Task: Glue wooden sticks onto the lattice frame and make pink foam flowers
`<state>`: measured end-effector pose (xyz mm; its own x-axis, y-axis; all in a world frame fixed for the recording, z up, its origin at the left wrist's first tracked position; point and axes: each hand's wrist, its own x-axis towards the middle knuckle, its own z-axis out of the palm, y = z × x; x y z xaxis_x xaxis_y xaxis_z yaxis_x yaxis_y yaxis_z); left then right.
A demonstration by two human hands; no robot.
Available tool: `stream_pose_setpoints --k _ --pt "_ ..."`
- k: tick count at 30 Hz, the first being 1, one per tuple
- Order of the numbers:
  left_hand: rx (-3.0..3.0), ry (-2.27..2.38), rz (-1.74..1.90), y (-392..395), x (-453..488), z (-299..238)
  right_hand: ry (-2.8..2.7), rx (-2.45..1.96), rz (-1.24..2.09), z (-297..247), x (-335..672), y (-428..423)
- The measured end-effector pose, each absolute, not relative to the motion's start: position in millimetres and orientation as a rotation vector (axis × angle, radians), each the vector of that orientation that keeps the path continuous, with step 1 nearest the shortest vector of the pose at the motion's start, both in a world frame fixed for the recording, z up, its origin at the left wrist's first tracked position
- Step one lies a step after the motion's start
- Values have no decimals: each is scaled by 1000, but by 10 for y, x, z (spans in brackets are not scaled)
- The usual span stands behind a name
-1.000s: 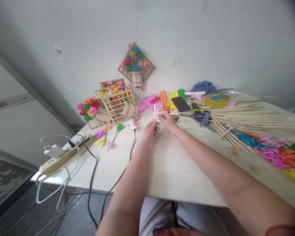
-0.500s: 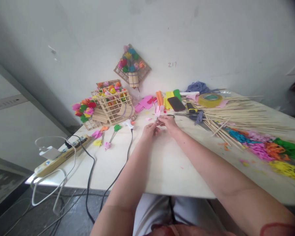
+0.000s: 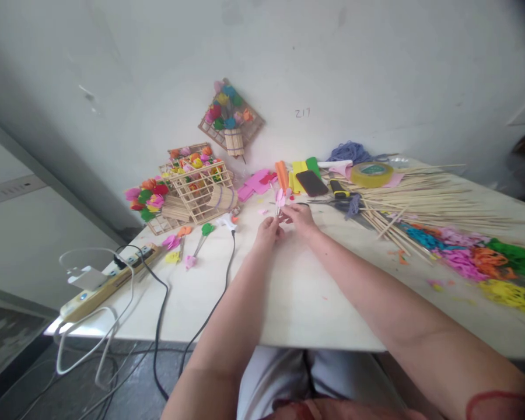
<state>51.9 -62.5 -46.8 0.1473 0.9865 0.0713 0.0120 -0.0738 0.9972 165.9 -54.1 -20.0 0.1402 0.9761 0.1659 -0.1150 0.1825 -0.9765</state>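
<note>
Over the middle of the table, a pink paper flower (image 3: 280, 197) stands upright on a thin stem between my hands. My left hand (image 3: 269, 229) is closed around the lower stem. From the right, my right hand (image 3: 298, 217) pinches just below the petals, its fingertips touching my left hand's. The stem's lower end is hidden by the fingers. Left of my hands lie a white glue gun (image 3: 226, 222) with a black cord, a green flower (image 3: 207, 228) on a stem, and a light pink flower (image 3: 190, 262).
Finished flower-and-stick frames (image 3: 196, 186) lean at the back left. A power strip (image 3: 109, 280) with cables sits at the left edge. Beyond my hands are a phone (image 3: 311, 183), tape roll (image 3: 371, 174) and scissors (image 3: 332, 202). Sticks (image 3: 429, 201) and coloured paper strips (image 3: 464, 262) cover the right side.
The view has shifted slightly. Both hands stay together on the pink flower, with only small finger movement.
</note>
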Motion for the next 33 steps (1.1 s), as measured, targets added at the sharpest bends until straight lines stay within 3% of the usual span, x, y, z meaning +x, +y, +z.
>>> stream_pose_setpoints --k 33 --pt "1316 1086 1150 -639 539 -419 -1009 -1002 1136 -327 1581 -497"
